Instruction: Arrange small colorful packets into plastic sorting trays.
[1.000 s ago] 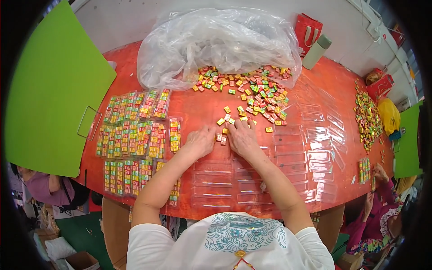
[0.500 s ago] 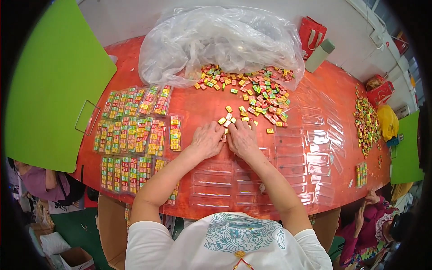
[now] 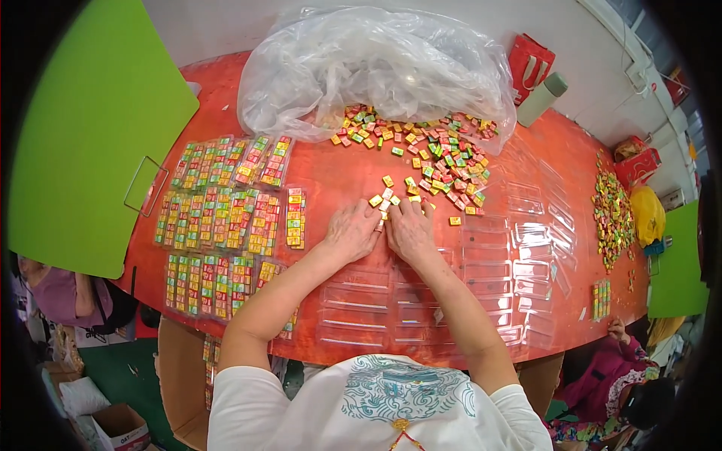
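My left hand point(image 3: 352, 231) and my right hand point(image 3: 411, 231) meet at the middle of the red table, fingers curled inward and fingertips close together. Between them stand a few small wrapped blocks point(image 3: 385, 204) in pale, pink and yellow; the fingers press in on these from both sides, and my hands partly hide them. Just beyond lies a loose pile of the same red, yellow and green blocks point(image 3: 449, 161). Left of my left hand is a narrow clear tray point(image 3: 295, 219) filled with blocks. Empty clear trays point(image 3: 353, 295) lie in rows beneath and beside my forearms.
Several filled trays point(image 3: 218, 218) are stacked at left, near a green board point(image 3: 90, 143). A large clear plastic bag point(image 3: 376, 68) covers the back. A bottle point(image 3: 543, 99) and red bag point(image 3: 531, 66) stand behind. Another block heap point(image 3: 613, 218) lies at right, near a co-worker point(image 3: 613, 379).
My hands stay almost in place, fingers shifting slightly around the blocks. The whole view has moved a little. At right, the co-worker has changed posture, and only one of their hands shows clearly now.
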A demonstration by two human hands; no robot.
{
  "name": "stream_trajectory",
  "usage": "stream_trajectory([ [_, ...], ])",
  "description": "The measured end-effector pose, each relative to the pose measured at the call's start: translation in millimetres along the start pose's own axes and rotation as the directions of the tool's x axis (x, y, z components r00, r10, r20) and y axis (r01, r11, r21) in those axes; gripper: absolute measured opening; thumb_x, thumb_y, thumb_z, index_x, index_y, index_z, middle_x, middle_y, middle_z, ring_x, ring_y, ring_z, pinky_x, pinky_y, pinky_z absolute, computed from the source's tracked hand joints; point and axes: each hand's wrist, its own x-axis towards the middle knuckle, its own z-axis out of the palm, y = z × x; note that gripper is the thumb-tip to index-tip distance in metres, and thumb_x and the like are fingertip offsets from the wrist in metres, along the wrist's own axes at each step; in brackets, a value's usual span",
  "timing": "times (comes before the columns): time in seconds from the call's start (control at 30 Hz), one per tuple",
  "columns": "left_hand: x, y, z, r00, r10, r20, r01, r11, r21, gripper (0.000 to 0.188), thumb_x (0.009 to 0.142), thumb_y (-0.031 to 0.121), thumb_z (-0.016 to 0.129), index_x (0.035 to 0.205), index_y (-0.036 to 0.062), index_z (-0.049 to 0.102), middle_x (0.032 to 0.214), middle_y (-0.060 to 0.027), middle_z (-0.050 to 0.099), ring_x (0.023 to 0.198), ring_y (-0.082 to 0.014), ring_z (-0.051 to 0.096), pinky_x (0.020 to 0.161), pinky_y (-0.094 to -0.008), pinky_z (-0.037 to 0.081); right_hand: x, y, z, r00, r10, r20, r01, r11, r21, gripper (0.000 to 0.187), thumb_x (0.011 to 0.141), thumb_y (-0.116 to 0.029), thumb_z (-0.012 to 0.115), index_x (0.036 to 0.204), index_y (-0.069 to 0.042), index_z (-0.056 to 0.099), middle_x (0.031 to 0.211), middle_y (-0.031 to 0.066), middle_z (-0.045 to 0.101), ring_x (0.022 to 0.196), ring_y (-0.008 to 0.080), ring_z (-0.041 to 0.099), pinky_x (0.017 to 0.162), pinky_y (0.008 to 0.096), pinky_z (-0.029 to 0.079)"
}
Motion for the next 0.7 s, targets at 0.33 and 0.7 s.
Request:
stream_trajectory([
  [0.33,-7.0,5.0,-11.0,0.997,-0.058,-0.041,0.055,0.996,-0.075,0.04,0.08,0.023,0.068,0.118,0.0121,0.059,0.105,-0.0145,0.054,0.093,-0.0345,0.062,0.073,-0.0499,0.051,-15.1,-6.5,-18.0,0.999,0.038,0.031,-0.042,0.989,0.141,0.022,0.082,-0.026,0.068,0.093,-0.008,0.064,0.095,0.0096,0.059,0.094,0.0265,0.057,0.089,0.0454,0.038],
  [0.7,1.3,9.5,6.8,0.991,0.066,-0.119,-0.056,0.995,0.088,0.043,0.079,0.025,0.068,0.118,0.0099,0.06,0.103,-0.0111,0.054,0.097,-0.0283,0.053,0.078,-0.0434,0.039,-19.1,10.5,-24.5,0.999,-0.005,0.054,0.004,1.0,0.009,0.025,0.084,-0.025,0.065,0.101,-0.007,0.065,0.093,0.0103,0.059,0.091,0.0264,0.058,0.088,0.0445,0.038],
])
